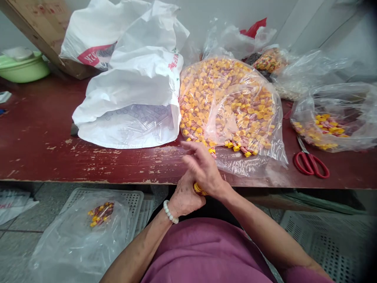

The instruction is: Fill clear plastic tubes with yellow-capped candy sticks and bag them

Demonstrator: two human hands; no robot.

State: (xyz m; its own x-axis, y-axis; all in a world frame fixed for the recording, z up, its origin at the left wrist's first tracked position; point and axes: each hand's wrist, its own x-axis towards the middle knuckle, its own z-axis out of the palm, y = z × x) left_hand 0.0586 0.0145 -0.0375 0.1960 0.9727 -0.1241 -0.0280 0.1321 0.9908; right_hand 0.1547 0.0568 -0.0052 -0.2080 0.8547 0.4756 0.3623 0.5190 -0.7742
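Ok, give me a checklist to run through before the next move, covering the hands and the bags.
1. Yellow-capped piece between left hand and right hand: ok.
2. Big clear bag of yellow-capped pieces, in front of the hands: ok.
3. Pieces at that bag's front edge, inside or loose: cannot tell.
4. Red scissors lying free, right of the bag: ok.
5. Clear bag on the floor crate, holding a small bunch of pieces: ok.

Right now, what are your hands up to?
Left hand and right hand around a yellow-capped roll. Clear bag of them just ahead.
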